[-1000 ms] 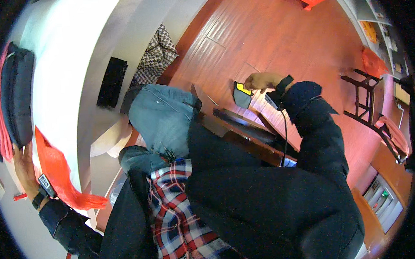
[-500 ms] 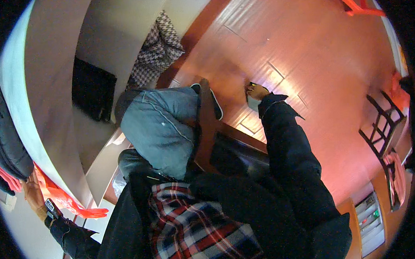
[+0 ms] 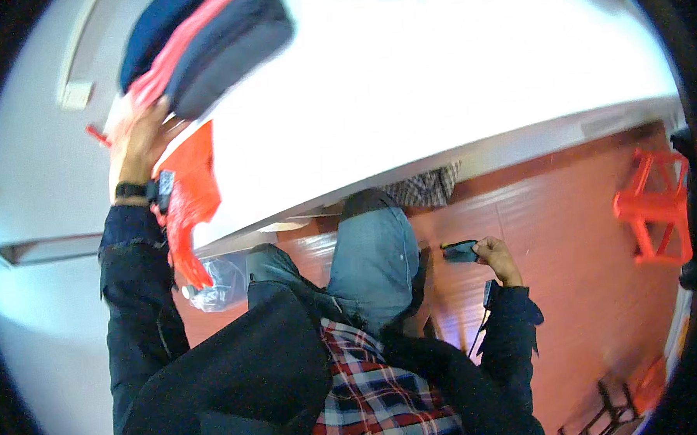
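At the far left, my left hand [image 3: 140, 141] rests against the near end of a stack of folded clothes, its thumb spread from the fingers. The stack has a dark padded piece [image 3: 232, 55], a pink piece [image 3: 154, 82] and a navy piece [image 3: 150, 39]. Beside that wrist a red plastic bag [image 3: 190, 195] hangs over the table edge. Low at my right side, my right hand [image 3: 496, 256] pinches a small flat dark-teal piece [image 3: 460, 251] with a yellow bit at its edge. I cannot make out its kind.
The white table [image 3: 436, 81] spans the far side. Below its edge are a checked cloth [image 3: 429, 187] and a clear plastic bag [image 3: 221, 281]. A red stool [image 3: 653, 204] stands at right, a dark chair frame [image 3: 606, 412] at lower right. My knees reach the table edge.
My view has swung from the floor toward the tabletop. My left hand still touches the clothes, and the small dark piece in my right hand now shows more fully.
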Available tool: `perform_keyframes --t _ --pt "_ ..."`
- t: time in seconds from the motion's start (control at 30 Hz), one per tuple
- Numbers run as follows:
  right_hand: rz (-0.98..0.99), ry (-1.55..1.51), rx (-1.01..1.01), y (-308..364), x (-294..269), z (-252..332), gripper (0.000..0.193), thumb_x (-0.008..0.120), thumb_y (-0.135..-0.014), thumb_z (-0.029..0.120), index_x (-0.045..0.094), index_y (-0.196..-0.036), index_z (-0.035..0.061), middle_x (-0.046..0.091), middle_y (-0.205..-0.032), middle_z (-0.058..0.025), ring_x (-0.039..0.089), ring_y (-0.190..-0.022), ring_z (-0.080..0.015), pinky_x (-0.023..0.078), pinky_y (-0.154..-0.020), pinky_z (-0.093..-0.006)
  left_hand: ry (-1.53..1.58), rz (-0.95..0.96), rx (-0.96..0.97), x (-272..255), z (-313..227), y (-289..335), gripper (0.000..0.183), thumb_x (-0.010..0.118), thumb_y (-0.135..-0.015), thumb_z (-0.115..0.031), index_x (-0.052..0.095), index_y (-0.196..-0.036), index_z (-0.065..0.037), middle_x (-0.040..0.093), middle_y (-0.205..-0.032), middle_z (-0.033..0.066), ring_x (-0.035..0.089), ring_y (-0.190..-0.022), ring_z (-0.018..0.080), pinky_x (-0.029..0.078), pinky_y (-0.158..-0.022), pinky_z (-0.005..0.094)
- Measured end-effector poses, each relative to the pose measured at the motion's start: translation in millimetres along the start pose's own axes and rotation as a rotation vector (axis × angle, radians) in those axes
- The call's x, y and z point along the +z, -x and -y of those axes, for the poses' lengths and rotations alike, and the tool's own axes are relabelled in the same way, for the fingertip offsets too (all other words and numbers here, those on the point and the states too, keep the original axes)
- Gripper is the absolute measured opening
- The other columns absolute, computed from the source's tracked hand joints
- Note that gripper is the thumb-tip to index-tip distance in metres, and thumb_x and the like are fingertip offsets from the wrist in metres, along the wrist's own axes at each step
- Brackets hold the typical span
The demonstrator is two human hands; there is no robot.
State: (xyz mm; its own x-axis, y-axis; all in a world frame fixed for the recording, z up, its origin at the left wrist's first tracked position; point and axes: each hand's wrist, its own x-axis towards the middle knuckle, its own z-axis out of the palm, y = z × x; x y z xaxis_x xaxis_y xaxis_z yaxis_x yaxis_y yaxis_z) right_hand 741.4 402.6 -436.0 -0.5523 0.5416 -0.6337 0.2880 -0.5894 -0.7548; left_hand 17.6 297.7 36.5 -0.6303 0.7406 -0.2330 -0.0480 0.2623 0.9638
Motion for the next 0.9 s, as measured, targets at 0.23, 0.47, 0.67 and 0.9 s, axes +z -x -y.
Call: perform_keyframes --t 0.23,0.47,0.67,0.9 --pt "0.223 0.111 -0.409 142 105 304 0.006 0.071 -0.095 0.003 0.069 -0.101 0.0036 0.068 -0.091 0.0012 0.06 -0.078 -0.007 0.05 -0.071 -0.0254 -0.227 -0.15 0.057 46 -5 29 0.074 0.064 -0.101 -0.05 0.046 -0.149 0.002 0.058 -0.142 0.0194 0.057 -0.131 0.0367 0.043 -0.114 0.0518" --pt "0.425 0.139 -0.736 226 250 428 0.01 0.071 -0.094 0.001 0.071 -0.104 0.0002 0.068 -0.105 -0.0019 0.061 -0.088 -0.0093 0.049 -0.079 -0.0247 -1.113 0.196 0.483 -19 8 163 0.072 0.069 -0.098 -0.043 0.047 -0.153 -0.001 0.051 -0.153 0.0261 0.049 -0.143 0.0384 0.039 -0.119 0.045" --pt "0.396 0.156 -0.844 168 327 496 0.018 0.065 -0.102 0.008 0.067 -0.118 -0.0001 0.068 -0.099 0.0006 0.061 -0.086 -0.0055 0.047 -0.077 -0.0196 -1.119 -0.012 0.508 -50 94 236 0.065 0.077 -0.087 -0.02 0.053 -0.143 0.004 0.053 -0.145 0.0289 0.051 -0.135 0.0462 0.043 -0.113 0.0478" --pt "-0.3 1.054 -0.741 60 337 481 0.034 0.068 -0.098 0.015 0.068 -0.125 -0.005 0.07 -0.126 -0.0251 0.067 -0.116 -0.0387 0.05 -0.102 -0.042 -0.981 -0.348 0.696 -81 113 243 0.014 0.059 -0.093 -0.004 0.067 -0.104 -0.001 0.069 -0.099 0.0191 0.066 -0.091 0.0399 0.053 -0.079 0.047"
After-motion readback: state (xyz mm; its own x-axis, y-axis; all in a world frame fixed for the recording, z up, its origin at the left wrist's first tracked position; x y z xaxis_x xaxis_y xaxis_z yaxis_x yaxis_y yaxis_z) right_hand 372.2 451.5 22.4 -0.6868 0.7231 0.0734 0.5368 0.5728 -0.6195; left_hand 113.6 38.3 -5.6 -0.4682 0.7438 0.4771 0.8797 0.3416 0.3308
